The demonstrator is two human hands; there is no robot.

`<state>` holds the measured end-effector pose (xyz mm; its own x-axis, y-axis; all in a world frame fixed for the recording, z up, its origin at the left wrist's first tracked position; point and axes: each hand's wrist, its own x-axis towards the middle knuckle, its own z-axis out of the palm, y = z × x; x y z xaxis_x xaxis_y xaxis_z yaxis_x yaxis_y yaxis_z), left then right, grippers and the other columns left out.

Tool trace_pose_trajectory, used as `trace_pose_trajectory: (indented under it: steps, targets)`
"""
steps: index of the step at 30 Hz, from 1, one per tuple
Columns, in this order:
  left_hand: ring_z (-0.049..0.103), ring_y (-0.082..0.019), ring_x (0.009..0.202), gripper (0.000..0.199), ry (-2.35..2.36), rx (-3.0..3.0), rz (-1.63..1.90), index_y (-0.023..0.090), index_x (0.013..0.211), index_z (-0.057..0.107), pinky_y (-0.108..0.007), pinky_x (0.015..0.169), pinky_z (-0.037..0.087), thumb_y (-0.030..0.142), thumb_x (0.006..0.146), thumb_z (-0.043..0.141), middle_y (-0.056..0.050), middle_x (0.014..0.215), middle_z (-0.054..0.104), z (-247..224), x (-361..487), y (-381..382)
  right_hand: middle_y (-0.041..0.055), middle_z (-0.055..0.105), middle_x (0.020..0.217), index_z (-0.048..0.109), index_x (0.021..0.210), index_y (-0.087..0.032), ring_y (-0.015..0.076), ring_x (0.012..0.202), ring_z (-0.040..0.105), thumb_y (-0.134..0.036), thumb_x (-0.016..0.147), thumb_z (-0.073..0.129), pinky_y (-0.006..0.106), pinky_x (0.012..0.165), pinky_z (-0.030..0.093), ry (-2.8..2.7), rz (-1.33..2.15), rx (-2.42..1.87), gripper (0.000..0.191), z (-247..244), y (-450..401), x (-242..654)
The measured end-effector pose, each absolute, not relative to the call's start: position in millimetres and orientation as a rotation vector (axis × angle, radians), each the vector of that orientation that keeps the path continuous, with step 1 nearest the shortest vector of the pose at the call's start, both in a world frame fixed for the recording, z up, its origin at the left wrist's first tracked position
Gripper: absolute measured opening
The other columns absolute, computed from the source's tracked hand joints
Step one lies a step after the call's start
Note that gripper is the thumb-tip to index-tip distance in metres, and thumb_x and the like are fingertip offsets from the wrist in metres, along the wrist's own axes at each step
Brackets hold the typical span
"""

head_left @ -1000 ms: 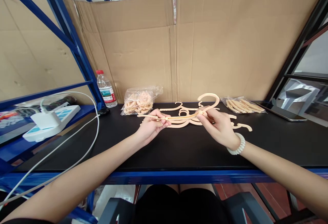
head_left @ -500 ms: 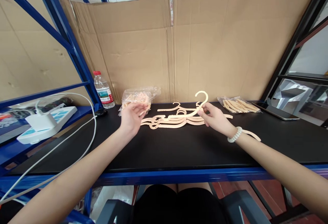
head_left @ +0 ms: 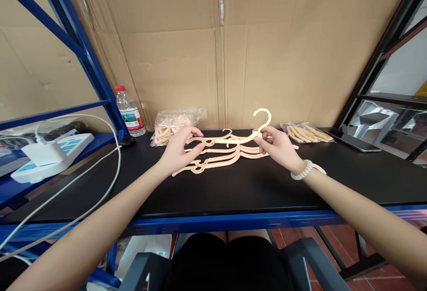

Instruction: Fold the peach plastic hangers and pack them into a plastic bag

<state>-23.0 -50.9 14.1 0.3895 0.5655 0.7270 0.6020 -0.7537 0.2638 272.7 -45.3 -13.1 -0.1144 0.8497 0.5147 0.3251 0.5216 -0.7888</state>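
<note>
Spanning the frame's lower half, the black worktop (head_left: pixel 233 189) carries a pile of cream hangers (head_left: pixel 216 160) at centre. Above the pile, one hanger (head_left: pixel 233 139) is held level. Right hand (head_left: pixel 278 149) fingers pinch it below the hook; left hand (head_left: pixel 178 151) fingers close on its left arm.

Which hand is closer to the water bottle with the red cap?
Left. The left hand grips the arm end of a hanger, with the water bottle off to its left by the blue post. The right hand, at the hanger's hook end, is farther away.
</note>
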Motion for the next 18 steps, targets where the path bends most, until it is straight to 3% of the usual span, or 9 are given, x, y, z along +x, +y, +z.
trace_pose_trajectory:
  steps: [4, 7, 12, 18]
  targets:
    - [0.061, -0.017, 0.083, 0.008, -1.103, -2.597, -1.380, 0.020, 0.085, 0.058, -0.030, 0.080, 0.046, 0.027, 0.086, 0.054, -0.001, 0.084, 0.065, 25, -29, -55, -0.0020, 0.055, 0.064, 0.059, 0.113, -0.015, 0.0168, 0.060, 0.056, -0.044, 0.081, 0.063, 0.030, 0.058, 0.048, -1.912, 0.759, -0.944, 0.043, -13, -46, 270]
    - [0.061, -0.016, 0.080, 0.010, -1.109, -2.679, -1.337, 0.019, 0.083, 0.059, -0.029, 0.078, 0.046, 0.028, 0.087, 0.054, -0.001, 0.082, 0.064, 26, -28, -56, -0.0002, 0.062, 0.067, 0.062, 0.110, -0.017, 0.0174, 0.066, 0.059, -0.038, 0.084, 0.058, 0.030, 0.063, 0.047, -2.094, 0.652, -0.968, 0.034, -18, -47, 265]
    - [0.059, -0.017, 0.082, 0.013, -1.060, -2.994, -0.831, 0.020, 0.088, 0.060, -0.028, 0.074, 0.045, 0.033, 0.084, 0.059, -0.002, 0.086, 0.063, 11, -16, -57, -0.0016, 0.057, 0.065, 0.066, 0.099, -0.018, 0.0143, 0.056, 0.051, -0.030, 0.084, 0.056, 0.027, 0.057, 0.042, -2.117, 0.448, -1.121, 0.021, -32, -42, 259]
    - [0.056, -0.017, 0.077, 0.009, -0.871, -2.987, -0.451, 0.022, 0.084, 0.060, -0.028, 0.070, 0.040, 0.022, 0.087, 0.051, -0.002, 0.083, 0.061, -4, -6, -61, 0.0015, 0.058, 0.077, 0.067, 0.086, -0.018, 0.0151, 0.065, 0.054, -0.022, 0.079, 0.065, 0.028, 0.064, 0.044, -2.208, 0.281, -1.163, 0.008, -38, -37, 259]
